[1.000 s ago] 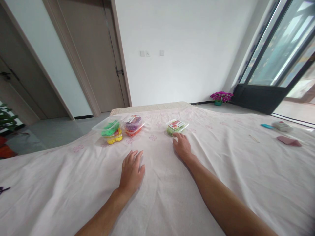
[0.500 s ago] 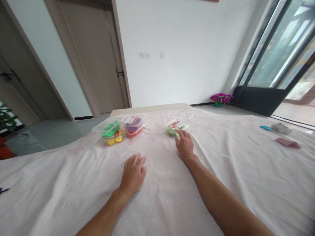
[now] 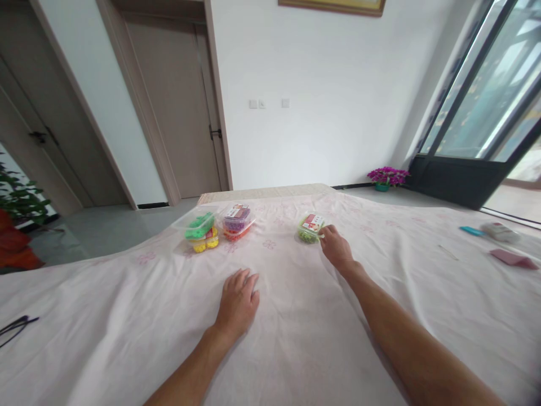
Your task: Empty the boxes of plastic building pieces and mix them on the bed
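Observation:
My right hand (image 3: 336, 248) is stretched far forward over the pale flowered cloth (image 3: 296, 327), its fingertips pinched on the near right corner of a small clear box with green contents and a red-and-white label (image 3: 310, 227). My left hand (image 3: 237, 301) lies flat on the cloth with its fingers out, holding nothing. Farther left stand a clear box of purple and orange pieces (image 3: 237, 221) and a clear box of green and yellow pieces (image 3: 200, 231).
At the right on the cloth lie a teal item (image 3: 472, 230), a pale packet (image 3: 501, 231) and a dark red folded piece (image 3: 513, 259). Dark glasses (image 3: 14, 327) lie at the left edge. Behind are doors, a white wall, a pot of purple flowers (image 3: 386, 177) and a sliding glass door.
My right hand has reached forward from beside the green box onto its corner and closed on it; the box has turned. The view has tilted up. My left hand stays flat.

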`<state>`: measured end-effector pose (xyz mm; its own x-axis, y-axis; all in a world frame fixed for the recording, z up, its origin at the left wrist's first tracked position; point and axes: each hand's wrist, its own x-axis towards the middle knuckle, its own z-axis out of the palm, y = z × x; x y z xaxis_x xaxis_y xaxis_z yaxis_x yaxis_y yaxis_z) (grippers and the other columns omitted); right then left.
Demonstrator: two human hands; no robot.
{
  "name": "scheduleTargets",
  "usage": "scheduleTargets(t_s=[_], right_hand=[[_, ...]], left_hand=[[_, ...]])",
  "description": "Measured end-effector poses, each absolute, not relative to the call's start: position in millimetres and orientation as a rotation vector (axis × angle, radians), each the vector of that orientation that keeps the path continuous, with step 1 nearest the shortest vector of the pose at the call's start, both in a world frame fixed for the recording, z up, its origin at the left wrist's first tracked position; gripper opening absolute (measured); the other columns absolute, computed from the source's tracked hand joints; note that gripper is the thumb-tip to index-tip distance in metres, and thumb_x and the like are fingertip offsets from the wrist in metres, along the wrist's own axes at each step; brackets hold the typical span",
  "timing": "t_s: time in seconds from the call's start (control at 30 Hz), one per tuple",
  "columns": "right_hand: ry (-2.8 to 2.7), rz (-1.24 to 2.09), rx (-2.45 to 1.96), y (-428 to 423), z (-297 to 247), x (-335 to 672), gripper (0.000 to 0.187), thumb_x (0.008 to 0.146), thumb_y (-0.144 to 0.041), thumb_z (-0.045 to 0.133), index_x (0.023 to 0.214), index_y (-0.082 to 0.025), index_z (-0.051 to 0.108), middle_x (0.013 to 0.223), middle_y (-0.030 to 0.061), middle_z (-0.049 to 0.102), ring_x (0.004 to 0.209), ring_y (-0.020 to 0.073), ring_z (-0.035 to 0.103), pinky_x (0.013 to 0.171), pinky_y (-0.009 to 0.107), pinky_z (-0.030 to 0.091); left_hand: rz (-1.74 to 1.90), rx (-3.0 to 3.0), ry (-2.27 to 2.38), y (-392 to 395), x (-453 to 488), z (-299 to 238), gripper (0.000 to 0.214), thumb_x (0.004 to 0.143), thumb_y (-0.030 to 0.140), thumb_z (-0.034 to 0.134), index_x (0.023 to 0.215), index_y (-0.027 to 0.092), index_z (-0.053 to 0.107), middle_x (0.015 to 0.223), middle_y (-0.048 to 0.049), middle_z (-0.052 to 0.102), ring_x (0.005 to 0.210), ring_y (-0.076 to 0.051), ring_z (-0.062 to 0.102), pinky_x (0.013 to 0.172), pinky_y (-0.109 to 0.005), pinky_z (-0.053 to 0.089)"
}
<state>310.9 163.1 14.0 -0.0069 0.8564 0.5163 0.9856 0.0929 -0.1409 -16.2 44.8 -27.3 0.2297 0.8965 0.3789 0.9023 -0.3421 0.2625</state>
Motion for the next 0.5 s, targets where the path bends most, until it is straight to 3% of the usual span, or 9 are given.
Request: scheduleTargets(t_s=[0.23, 0.37, 0.5], right_hand=[[-1.872, -0.476, -1.966, 152.1, 19.1, 385.3, 0.025, 0.085, -0.006, 0.042, 0.097, -0.020, 0.059, 0.111, 0.0060, 0.058, 0.066, 0.0133, 0.054, 0.055, 0.028, 0.029], [-1.810, -0.511, -2.014, 141.9, 16.3, 413.5, 0.030, 0.080, -0.003, 0.043, 0.098, -0.020, 0.060, 0.110, 0.0070, 0.059, 0.076, 0.0162, 0.056, 0.057, 0.028, 0.030], [-1.633, -0.623, -1.979, 136.4, 15.5, 408.4, 0.039, 0.076, -0.003, 0.047, 0.108, -0.020, 0.062, 0.111, 0.0079, 0.061, 0.093, 0.0212, 0.055, 0.070, 0.030, 0.037]], left_hand=[[-0.714, -2.449, -1.802, 43.5, -15.3, -25.8, 0.041, 0.086, 0.021, 0.050, 0.125, 0.020, 0.062, 0.134, -0.0114, 0.057, 0.130, -0.028, 0.046, 0.112, -0.046, 0.033], [-0.726, -2.451, -1.797, 44.3, -16.1, -28.3, 0.041, 0.086, 0.021, 0.050, 0.125, 0.020, 0.061, 0.134, -0.0111, 0.057, 0.130, -0.028, 0.046, 0.113, -0.047, 0.032], [-0.815, -2.461, -1.801, 46.5, -17.6, -32.4, 0.043, 0.084, 0.018, 0.049, 0.126, 0.019, 0.059, 0.134, -0.0110, 0.056, 0.130, -0.026, 0.046, 0.112, -0.045, 0.035]])
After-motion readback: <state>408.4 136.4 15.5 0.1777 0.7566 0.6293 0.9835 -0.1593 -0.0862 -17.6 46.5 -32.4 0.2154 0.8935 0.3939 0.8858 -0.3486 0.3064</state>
